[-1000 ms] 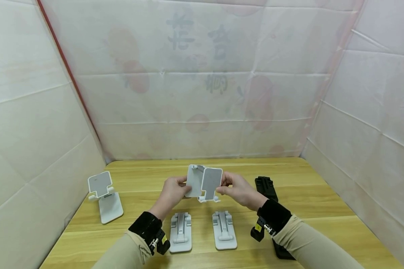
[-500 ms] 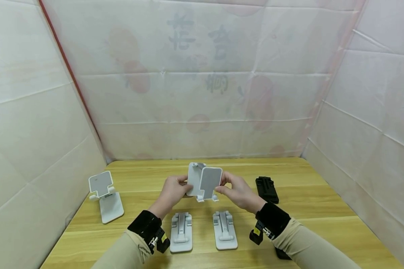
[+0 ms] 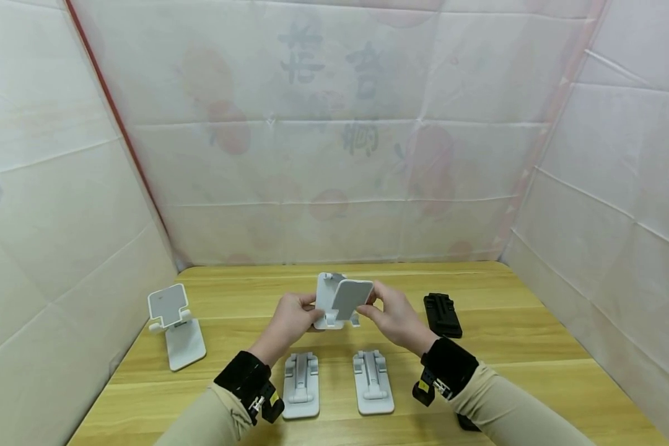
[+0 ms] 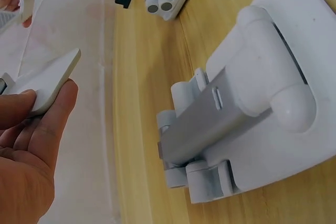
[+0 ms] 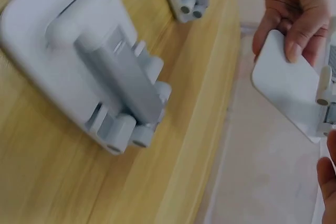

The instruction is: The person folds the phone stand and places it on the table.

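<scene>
At the far left of the wooden table (image 3: 513,347), an unfolded white stand (image 3: 174,322) is seen upright near the tent wall (image 3: 61,235), well apart from the hands. Nearer the middle, two folded white stands are laid flat side by side: the left flat stand (image 3: 300,384) just beside the left wrist, and the right flat stand (image 3: 372,389) just beside the right wrist.

Above and behind these, a white phone stand (image 3: 342,300) is held in the air over the middle of the table, between both hands. Its base plate is pinched by the left hand (image 3: 290,322), with the thumb laid on one face and the fingers curled behind it; this grip is also shown in the left wrist view, where the edge of the plate rests against the fingertips (image 4: 58,103). The tilted upper plate of the phone stand is gripped at its right edge by the right hand (image 3: 396,319), fingers curled round it. In the right wrist view the base plate (image 5: 289,85) is seen clamped under the left thumb.

To the right, a folded black stand (image 3: 442,314) is laid flat on the table, just beyond the right hand and apart from it.
</scene>
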`<move>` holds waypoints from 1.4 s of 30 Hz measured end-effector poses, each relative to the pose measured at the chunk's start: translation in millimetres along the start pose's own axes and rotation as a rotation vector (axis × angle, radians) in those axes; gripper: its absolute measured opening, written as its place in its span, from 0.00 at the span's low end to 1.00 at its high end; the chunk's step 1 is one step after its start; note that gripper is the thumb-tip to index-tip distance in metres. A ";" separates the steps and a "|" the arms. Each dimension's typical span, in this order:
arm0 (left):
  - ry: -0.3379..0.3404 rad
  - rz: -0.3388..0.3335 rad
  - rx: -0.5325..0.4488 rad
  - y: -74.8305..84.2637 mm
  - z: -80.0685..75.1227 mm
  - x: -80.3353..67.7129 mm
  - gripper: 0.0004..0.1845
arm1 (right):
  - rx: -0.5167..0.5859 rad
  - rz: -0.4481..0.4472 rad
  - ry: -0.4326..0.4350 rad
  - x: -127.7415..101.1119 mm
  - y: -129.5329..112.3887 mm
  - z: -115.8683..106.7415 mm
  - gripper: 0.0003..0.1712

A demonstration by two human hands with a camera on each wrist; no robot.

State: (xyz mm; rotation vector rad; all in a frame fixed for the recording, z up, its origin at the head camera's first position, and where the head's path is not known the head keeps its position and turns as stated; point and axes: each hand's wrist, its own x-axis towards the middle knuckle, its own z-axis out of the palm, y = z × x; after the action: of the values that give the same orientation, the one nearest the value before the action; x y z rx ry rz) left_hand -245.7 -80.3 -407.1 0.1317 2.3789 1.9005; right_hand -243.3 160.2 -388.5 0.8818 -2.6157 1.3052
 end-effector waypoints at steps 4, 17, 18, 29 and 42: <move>-0.005 0.013 0.005 0.9 1.7 -0.1 0.21 | -0.105 -0.103 0.084 1.0 1.8 3.2 0.10; -0.047 0.007 -0.013 2.7 4.7 -3.3 0.20 | -0.372 -0.425 0.298 5.6 9.6 5.9 0.16; -0.051 0.004 -0.020 2.8 5.0 -3.5 0.20 | -0.391 -0.451 0.315 6.5 10.5 5.6 0.17; -0.074 -0.018 -0.034 1.8 6.3 -3.7 0.21 | -0.532 -0.613 0.372 12.2 14.1 2.4 0.22; -0.086 -0.031 -0.038 1.6 8.9 -6.0 0.22 | -0.639 -0.711 0.388 13.1 18.2 1.6 0.19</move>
State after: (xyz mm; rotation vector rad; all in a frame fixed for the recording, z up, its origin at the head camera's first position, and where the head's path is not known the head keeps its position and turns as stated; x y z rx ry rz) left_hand -238.6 -72.1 -407.4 0.1685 2.2750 1.8853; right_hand -263.6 161.5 -398.1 1.1206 -1.9181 0.3701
